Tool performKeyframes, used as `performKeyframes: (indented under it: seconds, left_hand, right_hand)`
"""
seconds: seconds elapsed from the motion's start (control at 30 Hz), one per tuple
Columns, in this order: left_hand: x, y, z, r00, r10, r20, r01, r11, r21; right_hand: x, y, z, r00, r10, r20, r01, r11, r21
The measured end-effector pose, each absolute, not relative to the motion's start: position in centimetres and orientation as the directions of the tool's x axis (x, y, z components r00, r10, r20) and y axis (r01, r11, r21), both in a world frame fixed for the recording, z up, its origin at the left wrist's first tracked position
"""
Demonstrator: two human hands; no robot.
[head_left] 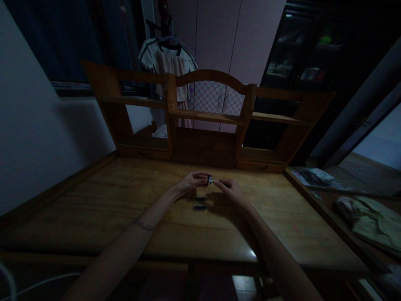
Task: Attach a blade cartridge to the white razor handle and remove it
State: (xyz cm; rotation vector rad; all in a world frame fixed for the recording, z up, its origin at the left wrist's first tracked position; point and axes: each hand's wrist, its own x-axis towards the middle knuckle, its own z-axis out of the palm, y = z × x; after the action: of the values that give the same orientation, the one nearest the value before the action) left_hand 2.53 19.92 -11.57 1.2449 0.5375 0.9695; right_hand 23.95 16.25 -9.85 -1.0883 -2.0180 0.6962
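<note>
My left hand (191, 182) pinches a small black-and-silver object (209, 180) above the wooden desk (150, 184). Its exact kind is too small and dark to make out. From the other side, the fingertips of my right hand (230, 189) close on the silver end of the same object. Below the hands, two short dark bars lie flat on the desk, roughly parallel: one farther bar (200, 199) and one nearer bar (199, 207). Neither hand touches them. A thin band (144, 225) circles my left wrist.
A wooden shelf unit (206, 117) rises along the desk's far edge. At left is a pale wall (37, 138); at right, lower down, lies rumpled light cloth (372, 219). Clothes (171, 62) hang behind the shelves. A white cable (46, 281) runs at lower left.
</note>
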Motion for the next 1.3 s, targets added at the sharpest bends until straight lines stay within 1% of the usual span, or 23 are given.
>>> performKeyframes:
  seconds: [0.2,0.47,0.7,0.87,1.0,1.1,1.3]
  left_hand:
    - [2.5,20.3,-12.0,0.489,0.86,0.146,-0.284,-0.001,0.959]
    - [2.5,20.0,-11.8,0.496,0.854,0.159,-0.269,-0.022,0.963]
    - [2.5,20.1,-11.9,0.49,0.856,0.165,-0.256,-0.04,0.966]
    - [2.5,20.1,-11.9,0.486,0.86,0.157,-0.227,-0.049,0.973]
    - [2.5,20.0,-11.7,0.483,0.863,0.148,-0.177,-0.07,0.982]
    - [2.5,19.9,-11.5,0.47,0.871,0.142,-0.143,-0.083,0.986]
    - [2.8,19.7,-11.4,0.437,0.894,0.103,-0.076,-0.077,0.994]
  right_hand:
    - [23.9,16.0,-9.7,-0.395,0.859,0.324,0.458,0.49,-0.742]
    - [23.8,15.9,-9.6,-0.4,0.868,0.293,0.459,0.466,-0.756]
    - [24.0,16.2,-9.8,-0.433,0.854,0.289,0.468,0.487,-0.737]
    - [24.1,16.3,-9.9,-0.46,0.842,0.283,0.457,0.498,-0.737]
    - [24.3,16.4,-10.0,-0.487,0.839,0.243,0.456,0.481,-0.749]
    - [24.4,16.5,-10.3,-0.479,0.846,0.234,0.463,0.47,-0.751]
    - [24.1,17.2,-11.2,-0.4,0.873,0.28,0.532,0.47,-0.705]
